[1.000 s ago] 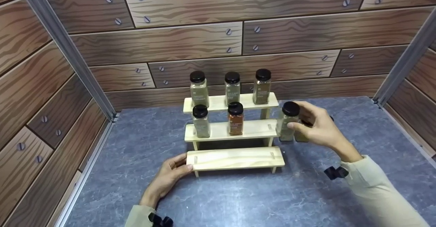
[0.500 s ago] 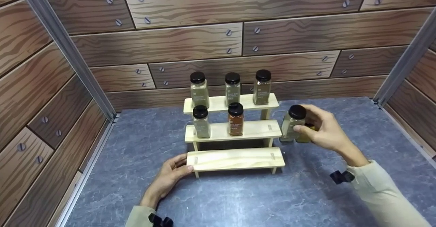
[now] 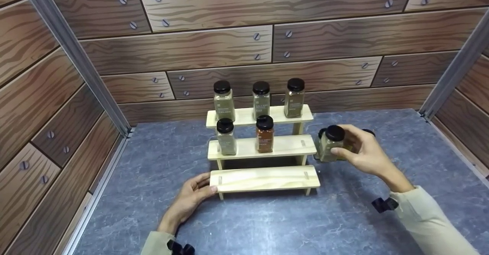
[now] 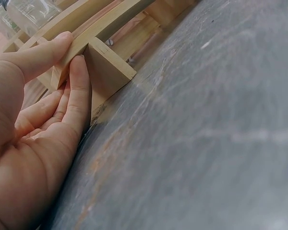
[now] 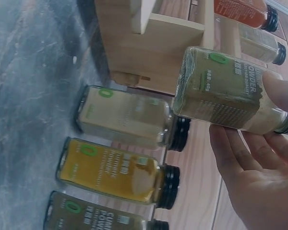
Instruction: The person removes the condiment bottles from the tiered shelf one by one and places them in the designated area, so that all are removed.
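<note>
In the head view, my left hand [image 3: 190, 197] pinches the left end of the lowest step of a three-tier wooden rack [image 3: 263, 179]. The left wrist view shows thumb and fingers on that board's corner [image 4: 89, 40]. To the right of the rack, my right hand [image 3: 366, 153] grips a spice jar [image 3: 329, 150] with a black lid and greenish-brown powder. In the right wrist view this jar [image 5: 221, 88] is off the table, thumb on one side and fingers on the other. Standing beyond it are a pale powder jar [image 5: 127, 117], a yellow one [image 5: 110, 170] and a brownish one [image 5: 93, 213].
Three jars, the middle one a salt-and-pepper-like grey-green jar [image 3: 261, 104], stand on the top tier. On the middle tier are a pale jar [image 3: 227, 142] and an orange-red jar [image 3: 264, 139]. Wood-patterned panels [image 3: 229, 48] enclose the grey marbled tabletop [image 3: 267, 224].
My right hand has moved slightly right and towards me with its jar. The lid of a jar behind it has come into view. My left hand stays on the rack.
</note>
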Available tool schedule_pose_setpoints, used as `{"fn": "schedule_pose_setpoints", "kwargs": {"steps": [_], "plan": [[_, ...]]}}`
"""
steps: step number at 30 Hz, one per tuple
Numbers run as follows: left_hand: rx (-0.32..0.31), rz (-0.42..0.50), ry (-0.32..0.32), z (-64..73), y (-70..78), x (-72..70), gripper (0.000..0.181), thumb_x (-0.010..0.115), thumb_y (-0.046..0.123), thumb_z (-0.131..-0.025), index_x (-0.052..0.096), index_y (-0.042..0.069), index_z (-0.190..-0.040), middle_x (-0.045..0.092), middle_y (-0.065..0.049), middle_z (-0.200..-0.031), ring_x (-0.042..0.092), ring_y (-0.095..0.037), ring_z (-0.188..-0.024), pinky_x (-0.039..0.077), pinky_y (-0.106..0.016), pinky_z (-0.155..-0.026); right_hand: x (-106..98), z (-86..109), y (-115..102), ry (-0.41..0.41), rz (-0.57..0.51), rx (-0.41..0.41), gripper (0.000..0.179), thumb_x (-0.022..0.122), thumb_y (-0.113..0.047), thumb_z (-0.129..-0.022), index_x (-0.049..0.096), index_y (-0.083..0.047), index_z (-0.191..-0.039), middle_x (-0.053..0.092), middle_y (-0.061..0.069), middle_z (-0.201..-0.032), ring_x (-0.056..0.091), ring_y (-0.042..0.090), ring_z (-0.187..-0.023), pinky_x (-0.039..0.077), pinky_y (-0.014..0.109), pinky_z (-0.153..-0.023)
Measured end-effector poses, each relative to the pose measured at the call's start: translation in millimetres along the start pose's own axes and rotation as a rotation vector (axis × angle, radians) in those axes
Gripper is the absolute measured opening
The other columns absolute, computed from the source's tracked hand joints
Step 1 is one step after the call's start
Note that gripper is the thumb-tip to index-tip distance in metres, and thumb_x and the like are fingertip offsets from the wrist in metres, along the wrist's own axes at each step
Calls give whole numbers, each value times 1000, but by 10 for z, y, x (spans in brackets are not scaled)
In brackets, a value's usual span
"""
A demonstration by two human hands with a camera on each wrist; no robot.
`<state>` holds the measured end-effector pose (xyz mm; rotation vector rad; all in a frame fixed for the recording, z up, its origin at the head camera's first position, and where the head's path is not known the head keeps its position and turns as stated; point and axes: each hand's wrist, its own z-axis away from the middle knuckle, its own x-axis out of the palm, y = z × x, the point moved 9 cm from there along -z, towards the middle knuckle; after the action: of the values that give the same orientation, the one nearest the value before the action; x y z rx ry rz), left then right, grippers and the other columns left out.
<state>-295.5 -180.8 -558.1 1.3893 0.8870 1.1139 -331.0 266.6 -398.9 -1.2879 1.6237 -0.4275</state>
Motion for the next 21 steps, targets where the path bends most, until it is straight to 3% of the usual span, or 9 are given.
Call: {"fn": "schedule_pose_setpoints", "kwargs": {"steps": [11, 16, 21], "plan": [[-5, -3, -3, -14, -32, -23, 70, 72, 1, -96, 36, -21, -153, 60, -27, -142, 69, -18, -117, 59, -31, -106, 85, 102, 214, -25, -10, 54, 56, 81, 12, -86, 63, 4, -138, 74, 19, -119, 72, 3, -101, 63, 19, -87], [-3, 1, -7, -16, -34, -21, 70, 72, 1, -97, 36, -21, -153, 59, -28, -143, 69, -19, -117, 59, -32, -106, 128, 134, 326, -23, -34, 62, 56, 81, 14, -84, 62, 7, -136, 74, 17, -118, 72, 3, -102, 62, 19, -90], [-6, 8, -12, -16, -31, -8, 71, 72, 1, -97, 35, -21, -154, 57, -30, -145, 69, -20, -119, 59, -32, -107, 166, 166, 405, -27, -36, 91, 58, 81, 13, -83, 60, 10, -137, 70, 28, -122, 69, -1, -105, 58, 14, -94]]}}
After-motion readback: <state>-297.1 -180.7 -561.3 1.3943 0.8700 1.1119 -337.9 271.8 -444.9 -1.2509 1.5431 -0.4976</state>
